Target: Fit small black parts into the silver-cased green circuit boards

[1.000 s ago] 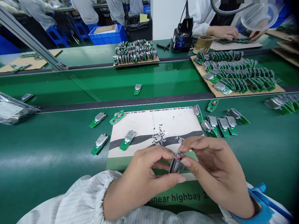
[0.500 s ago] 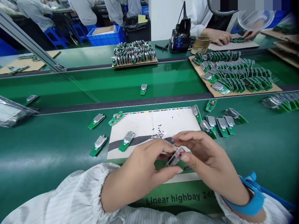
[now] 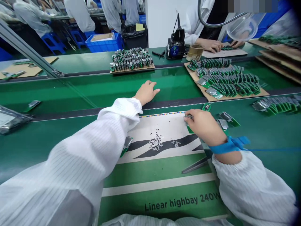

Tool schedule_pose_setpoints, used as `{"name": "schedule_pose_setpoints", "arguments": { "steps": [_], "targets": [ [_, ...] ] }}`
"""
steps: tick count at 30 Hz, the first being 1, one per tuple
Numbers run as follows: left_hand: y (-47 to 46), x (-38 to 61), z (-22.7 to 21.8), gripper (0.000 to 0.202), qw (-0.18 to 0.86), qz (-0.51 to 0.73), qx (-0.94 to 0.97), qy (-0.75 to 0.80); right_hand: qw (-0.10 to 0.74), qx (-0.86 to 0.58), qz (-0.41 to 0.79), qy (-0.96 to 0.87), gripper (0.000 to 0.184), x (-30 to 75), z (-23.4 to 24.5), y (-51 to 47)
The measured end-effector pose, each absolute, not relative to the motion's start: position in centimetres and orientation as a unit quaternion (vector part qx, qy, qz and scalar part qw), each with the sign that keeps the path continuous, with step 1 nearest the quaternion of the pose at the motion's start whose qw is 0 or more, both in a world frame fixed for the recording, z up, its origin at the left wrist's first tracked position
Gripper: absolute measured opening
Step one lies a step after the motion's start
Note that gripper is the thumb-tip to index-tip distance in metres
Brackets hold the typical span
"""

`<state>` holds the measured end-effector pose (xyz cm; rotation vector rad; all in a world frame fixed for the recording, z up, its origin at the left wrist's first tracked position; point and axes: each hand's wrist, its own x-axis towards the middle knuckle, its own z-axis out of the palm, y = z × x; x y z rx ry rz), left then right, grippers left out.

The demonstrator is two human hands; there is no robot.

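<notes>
My left hand [image 3: 147, 91] is stretched far forward and rests on the green conveyor belt [image 3: 94, 88], its fingers lying fairly flat. Whatever is under it is hidden. My right hand [image 3: 202, 124], with a blue wrist strap [image 3: 228, 145], is at the upper right corner of the printed cardboard sheet [image 3: 164, 163]. Its fingertips pinch a small green circuit board with a metal shield [image 3: 188, 117]. More such boards [image 3: 225, 116] lie just right of that hand. A pile of tiny black parts [image 3: 155, 142] sits mid-sheet. Another board [image 3: 127, 144] peeks out beneath my left sleeve.
Cardboard trays packed with boards stand on the belt at right [image 3: 263, 92] and at the back [image 3: 131, 69]. A soldering station [image 3: 175, 47], a tape roll [image 3: 195, 51] and a co-worker's hands [image 3: 209, 44] are beyond. A plastic bag [image 3: 9, 119] lies far left, tweezers [image 3: 195, 165] near my right forearm.
My hands, which were together over a small part near my body, have separated. The left reached out onto the belt; the right moved forward to the boards at the sheet's corner.
</notes>
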<state>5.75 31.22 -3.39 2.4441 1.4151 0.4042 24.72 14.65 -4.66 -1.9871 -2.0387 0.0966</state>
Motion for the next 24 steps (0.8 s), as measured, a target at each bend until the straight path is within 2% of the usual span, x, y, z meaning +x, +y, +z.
{"name": "schedule_pose_setpoints", "arguments": {
  "steps": [2,7,11,16,19,24],
  "targets": [
    [33.2,6.1,-5.0,0.041,0.143,0.118,0.846,0.500,0.107,-0.690,0.022,-0.715,0.017,24.9,-5.2,15.6],
    [34.0,6.0,-7.2,0.027,0.149,0.107,0.850,0.493,0.122,-0.668,0.006,-0.734,0.019,23.9,-5.7,14.5],
    [33.0,5.4,-6.0,0.030,0.161,0.143,0.849,0.482,0.158,-0.545,0.090,-0.818,0.009,21.6,-5.8,13.3],
    [29.6,3.8,-2.8,0.039,0.200,0.209,0.833,0.472,0.157,-0.460,0.149,-0.861,0.013,19.1,-7.0,13.8],
    [26.2,2.1,-1.3,0.037,0.272,0.236,0.814,0.456,0.162,-0.451,0.157,-0.864,0.017,18.9,-7.8,14.0],
    [20.1,-1.1,-0.1,0.037,0.482,0.236,0.713,0.452,0.178,-0.455,0.146,-0.860,0.011,19.2,-8.6,13.3]
  ]
}}
